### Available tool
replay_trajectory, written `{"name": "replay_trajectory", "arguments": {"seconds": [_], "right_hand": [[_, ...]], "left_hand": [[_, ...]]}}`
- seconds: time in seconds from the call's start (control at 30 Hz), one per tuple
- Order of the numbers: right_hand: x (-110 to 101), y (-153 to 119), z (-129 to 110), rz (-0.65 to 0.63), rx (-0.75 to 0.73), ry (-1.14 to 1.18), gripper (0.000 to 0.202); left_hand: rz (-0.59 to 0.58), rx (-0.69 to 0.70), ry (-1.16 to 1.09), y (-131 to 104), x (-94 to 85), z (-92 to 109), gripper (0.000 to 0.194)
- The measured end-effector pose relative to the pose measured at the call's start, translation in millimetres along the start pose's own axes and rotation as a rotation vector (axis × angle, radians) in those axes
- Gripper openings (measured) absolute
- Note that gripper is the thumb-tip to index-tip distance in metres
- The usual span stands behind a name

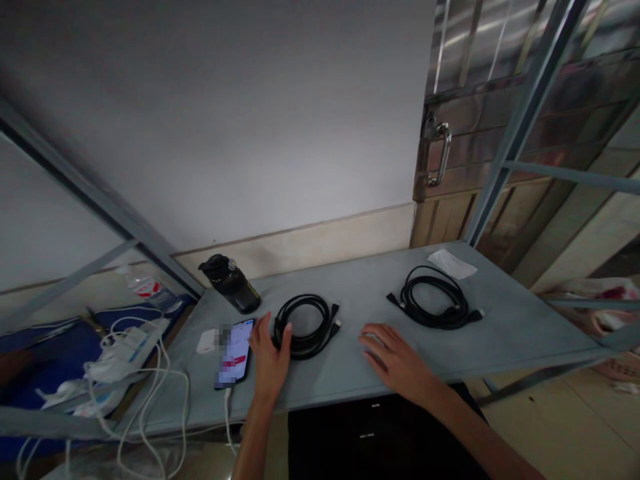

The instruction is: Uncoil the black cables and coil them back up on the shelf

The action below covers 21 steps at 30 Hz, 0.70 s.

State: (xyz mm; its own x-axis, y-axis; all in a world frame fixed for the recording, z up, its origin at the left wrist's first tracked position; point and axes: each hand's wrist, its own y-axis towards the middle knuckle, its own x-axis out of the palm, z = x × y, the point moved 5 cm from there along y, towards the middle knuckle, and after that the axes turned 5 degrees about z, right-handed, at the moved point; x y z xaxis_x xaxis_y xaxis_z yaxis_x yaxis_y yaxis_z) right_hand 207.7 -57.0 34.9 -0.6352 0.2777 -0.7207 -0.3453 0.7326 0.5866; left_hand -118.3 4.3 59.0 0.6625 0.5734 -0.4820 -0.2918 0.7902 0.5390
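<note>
With 12 o'clock towards the wall [300,133], the left hand [271,350] is open at the 8 o'clock rim of the first coil [306,349], thumb over the loops and fingers spread; whether it touches cannot be told. The right hand [395,359] is empty too, fingers loosely extended over the table [363,287], with that coil at 10 o'clock and the second coil [434,322] at 1 o'clock. The step in hand looks like reaching for or releasing the first coil; one picture cannot settle which. Handling it would call for a pinch around all the loops, minding the loose plugs [337,325] at its 3 o'clock side. The left hand is the more cramped: the phone [241,350] is just beside it at 9 o'clock, its cord [227,417] running off at 6, and the bottle [233,287] is at 11. The near edge runs close below both hands at 6 o'clock. Bare room opens between the coils, at 11 to 12 o'clock from the right hand; beyond the second coil lies paper [453,264] at 1.
</note>
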Motion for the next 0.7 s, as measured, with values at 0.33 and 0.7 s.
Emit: {"name": "replay_trajectory", "arguments": {"seconds": [0.33,0.7], "right_hand": [[-85.0,-72.7,145.3,0.226,0.246,-0.282,0.043],[-84.5,-72.2,141.5,0.187,0.259,-0.173,0.029]], "left_hand": [[-0.331,0.562,0.193,-31.9,21.2,27.4,0.053],[-0.150,0.526,0.267,-25.5,22.2,17.6,0.022]]}}
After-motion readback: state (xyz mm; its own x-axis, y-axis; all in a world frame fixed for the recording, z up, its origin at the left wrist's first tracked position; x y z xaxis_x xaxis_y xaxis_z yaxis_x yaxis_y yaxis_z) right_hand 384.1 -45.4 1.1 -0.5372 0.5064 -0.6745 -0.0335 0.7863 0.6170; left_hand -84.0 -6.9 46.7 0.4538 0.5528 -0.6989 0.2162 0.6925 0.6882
